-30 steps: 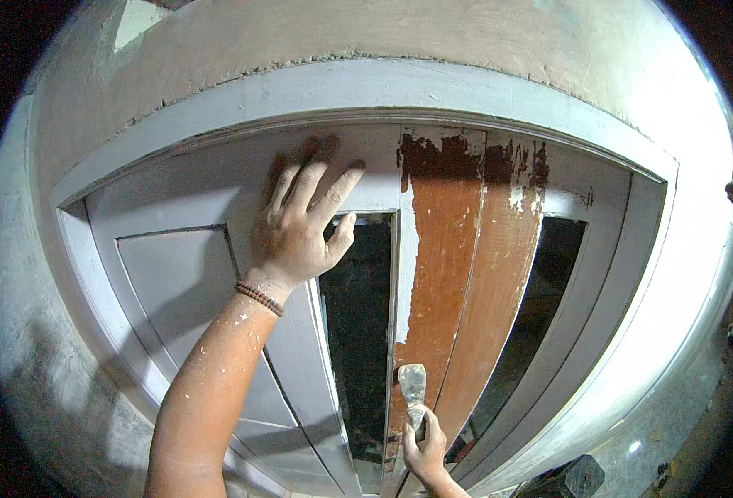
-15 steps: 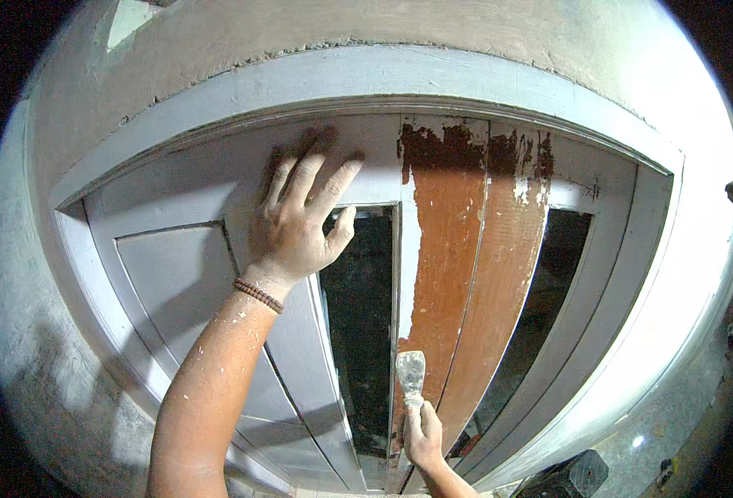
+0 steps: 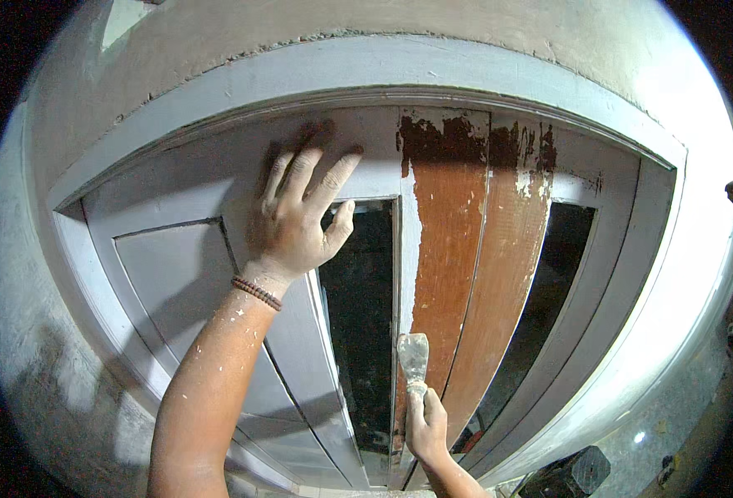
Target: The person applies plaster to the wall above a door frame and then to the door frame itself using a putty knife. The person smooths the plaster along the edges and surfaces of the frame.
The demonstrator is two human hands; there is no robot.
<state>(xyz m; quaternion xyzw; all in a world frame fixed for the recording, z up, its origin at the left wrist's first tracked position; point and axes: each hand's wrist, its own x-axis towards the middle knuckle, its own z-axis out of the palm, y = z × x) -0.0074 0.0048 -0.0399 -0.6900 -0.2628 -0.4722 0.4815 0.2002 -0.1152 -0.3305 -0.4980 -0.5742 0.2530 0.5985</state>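
A light-grey painted double door (image 3: 171,261) fills the middle of the view, with a brown stripped strip (image 3: 448,241) down its centre boards. Grey paint still edges that strip on its left, and ragged flecks stay near its top. My right hand (image 3: 426,425) grips a putty knife (image 3: 414,355) by its handle, the whitish, paint-smeared blade lying at the left border of the brown wood. Higher and to the left, my left hand (image 3: 304,207) rests against the upper door with fingers spread, holding nothing. Pale dust and paint flecks cover that hand and forearm.
Dark glass panes (image 3: 365,290) flank the centre boards, one on each side. A pale frame (image 3: 366,66) surrounds the door, set in a rough plaster wall (image 3: 300,21). On the floor at lower right stands a black object (image 3: 578,475) that I cannot identify.
My right hand and the putty knife have moved slightly up along the paint edge, widening the brown strip a little. The left hand stays in nearly the same place.
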